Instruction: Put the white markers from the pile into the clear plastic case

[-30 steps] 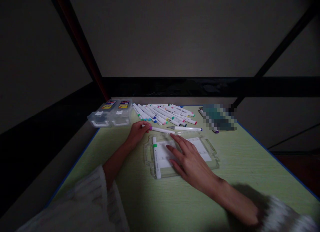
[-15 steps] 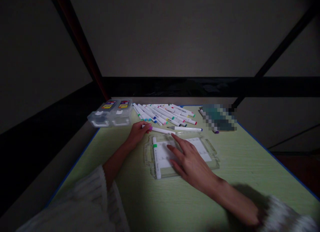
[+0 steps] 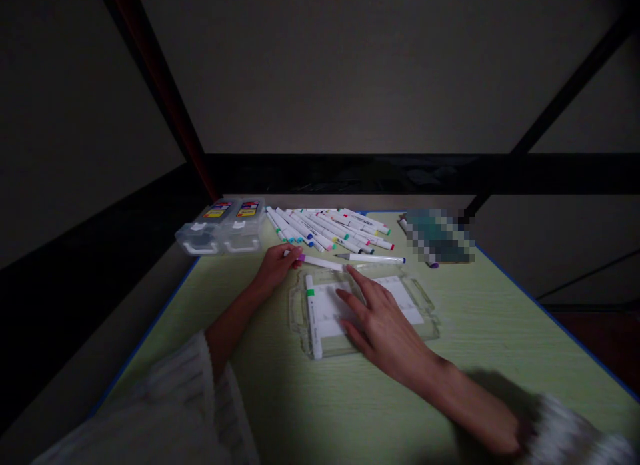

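Observation:
My left hand (image 3: 279, 265) pinches one end of a white marker with a purple band (image 3: 320, 261), which lies slanted just above the far edge of a clear plastic case (image 3: 296, 311). Over the case, my right hand (image 3: 385, 321) has its fingers spread, the index fingertip at or close to the marker's other end; whether it touches I cannot tell. Inside the case, along its left side, lies a white marker with a green band (image 3: 313, 318). A white sheet (image 3: 333, 318) shows in the case, partly hidden by my right hand.
Several white markers with coloured ends (image 3: 325, 228) lie heaped at the back. One blue-ended marker (image 3: 375, 258) lies apart, nearer me. Two clear closed cases (image 3: 243, 235) stand at the back left. A blurred-out flat object (image 3: 440, 235) lies back right, beside a purple-ended marker (image 3: 433, 264).
My right index finger has shifted very slightly to the right. My left hand and the marker it holds stay nearly where they were.

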Motion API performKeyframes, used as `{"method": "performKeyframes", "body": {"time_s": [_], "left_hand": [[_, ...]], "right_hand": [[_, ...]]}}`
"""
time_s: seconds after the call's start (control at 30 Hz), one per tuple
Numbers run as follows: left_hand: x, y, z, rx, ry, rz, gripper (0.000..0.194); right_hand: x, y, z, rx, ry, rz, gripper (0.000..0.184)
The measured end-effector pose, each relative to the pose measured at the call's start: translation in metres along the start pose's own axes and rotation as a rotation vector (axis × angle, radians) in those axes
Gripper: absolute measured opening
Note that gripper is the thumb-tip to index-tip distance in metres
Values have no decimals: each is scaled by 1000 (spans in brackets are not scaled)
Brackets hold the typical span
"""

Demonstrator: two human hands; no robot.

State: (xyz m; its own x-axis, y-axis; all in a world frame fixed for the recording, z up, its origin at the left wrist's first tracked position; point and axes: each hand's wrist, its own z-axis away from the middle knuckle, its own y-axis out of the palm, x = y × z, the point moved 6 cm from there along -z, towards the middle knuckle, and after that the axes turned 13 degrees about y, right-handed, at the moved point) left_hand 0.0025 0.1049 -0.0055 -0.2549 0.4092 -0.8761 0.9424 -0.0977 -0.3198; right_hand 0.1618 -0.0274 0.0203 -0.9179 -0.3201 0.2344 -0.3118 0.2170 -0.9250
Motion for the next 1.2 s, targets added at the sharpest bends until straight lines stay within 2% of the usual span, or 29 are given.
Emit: {"method": "performKeyframes", "body": {"time_s": [0.57, 1.2], "left_hand": [[-3, 2, 1, 49, 5, -43, 33], [-7, 2, 3, 41, 13, -19, 34]], "right_hand": [[-2, 4, 1, 19, 21, 43, 41], [-2, 4, 1, 19, 15, -34, 42]]}}
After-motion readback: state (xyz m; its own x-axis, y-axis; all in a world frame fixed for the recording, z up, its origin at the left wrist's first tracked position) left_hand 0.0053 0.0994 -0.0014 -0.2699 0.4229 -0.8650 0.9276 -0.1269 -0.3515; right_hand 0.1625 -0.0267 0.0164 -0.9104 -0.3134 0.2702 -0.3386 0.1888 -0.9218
